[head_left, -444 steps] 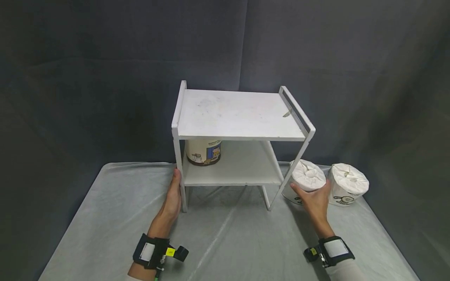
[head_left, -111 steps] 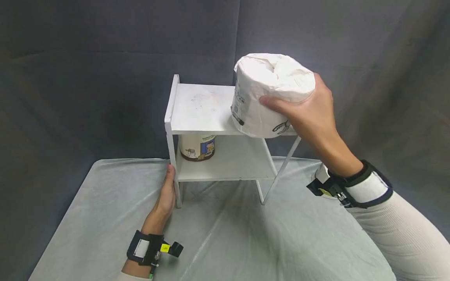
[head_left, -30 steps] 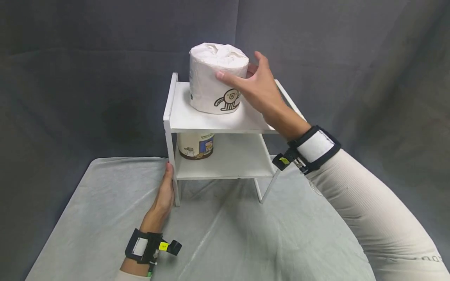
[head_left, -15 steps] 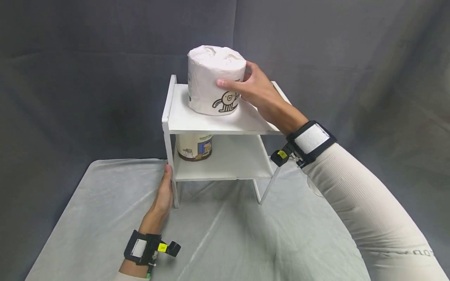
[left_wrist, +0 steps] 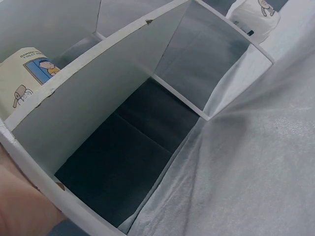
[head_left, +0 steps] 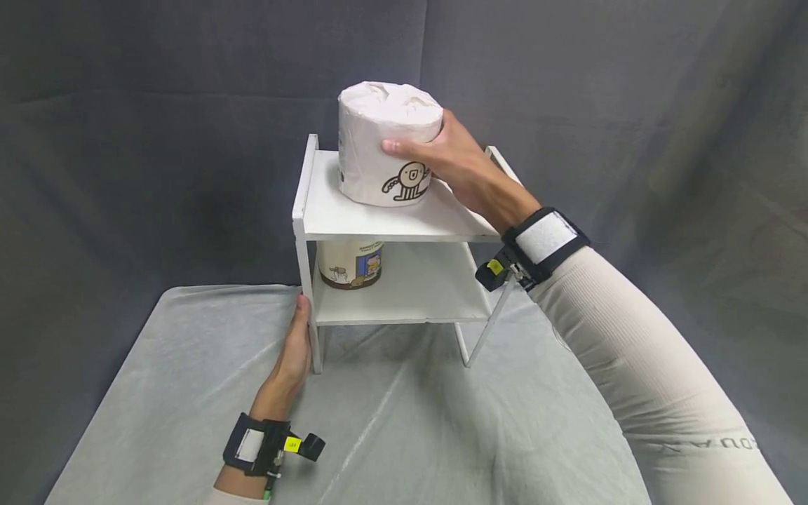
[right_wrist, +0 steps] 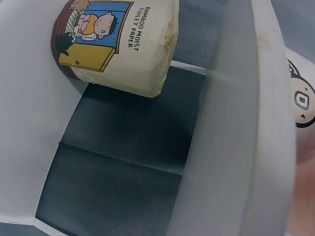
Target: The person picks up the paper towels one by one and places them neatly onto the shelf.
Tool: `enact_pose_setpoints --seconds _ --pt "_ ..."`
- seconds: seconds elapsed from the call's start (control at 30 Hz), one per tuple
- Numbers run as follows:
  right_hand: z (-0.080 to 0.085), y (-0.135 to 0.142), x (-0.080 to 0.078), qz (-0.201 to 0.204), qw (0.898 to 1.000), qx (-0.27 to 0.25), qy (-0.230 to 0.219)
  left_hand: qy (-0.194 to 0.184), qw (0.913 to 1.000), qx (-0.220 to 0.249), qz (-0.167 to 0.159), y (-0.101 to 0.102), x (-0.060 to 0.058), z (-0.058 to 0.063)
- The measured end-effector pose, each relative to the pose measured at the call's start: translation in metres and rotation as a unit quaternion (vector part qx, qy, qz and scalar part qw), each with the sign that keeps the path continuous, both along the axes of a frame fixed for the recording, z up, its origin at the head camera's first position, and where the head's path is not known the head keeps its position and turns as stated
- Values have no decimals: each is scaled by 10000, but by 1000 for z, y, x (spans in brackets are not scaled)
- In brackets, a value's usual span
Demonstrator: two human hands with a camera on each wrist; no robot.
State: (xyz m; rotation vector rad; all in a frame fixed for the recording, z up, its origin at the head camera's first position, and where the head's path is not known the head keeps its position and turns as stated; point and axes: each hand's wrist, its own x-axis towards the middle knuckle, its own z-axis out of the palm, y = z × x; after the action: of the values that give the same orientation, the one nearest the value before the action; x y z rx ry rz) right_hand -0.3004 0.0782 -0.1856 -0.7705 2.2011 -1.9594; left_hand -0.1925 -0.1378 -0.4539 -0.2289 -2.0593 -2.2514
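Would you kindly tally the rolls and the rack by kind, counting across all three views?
White cylindrical wrapped rolls: 2
Cream cylindrical wrapped roll with coloured print: 1
White two-tier rack: 1
Total: 4

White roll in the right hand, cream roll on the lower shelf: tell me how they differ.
The white roll shows a line-drawn character; the cream roll shows a coloured picture. The right hand grips the white roll; no hand touches the cream roll. Both are wrapped and stand upright.
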Motion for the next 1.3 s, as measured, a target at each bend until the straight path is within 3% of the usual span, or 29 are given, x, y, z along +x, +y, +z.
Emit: enact_pose_setpoints --seconds 0.3,0.63,0.87,1.3 --pt "-2 -12 2 144 9996 11 254 84 9999 65 -24 0 -1 0" --pt "-5 -27 7 -78 9988 88 473 119 9999 76 14 0 -1 -1" --pt "-8 -39 9 -47 9981 -155 589 136 9998 94 68 1 -1 0" --pt "-8 -52 12 -276 9969 -86 726 124 9999 94 -44 0 0 2"
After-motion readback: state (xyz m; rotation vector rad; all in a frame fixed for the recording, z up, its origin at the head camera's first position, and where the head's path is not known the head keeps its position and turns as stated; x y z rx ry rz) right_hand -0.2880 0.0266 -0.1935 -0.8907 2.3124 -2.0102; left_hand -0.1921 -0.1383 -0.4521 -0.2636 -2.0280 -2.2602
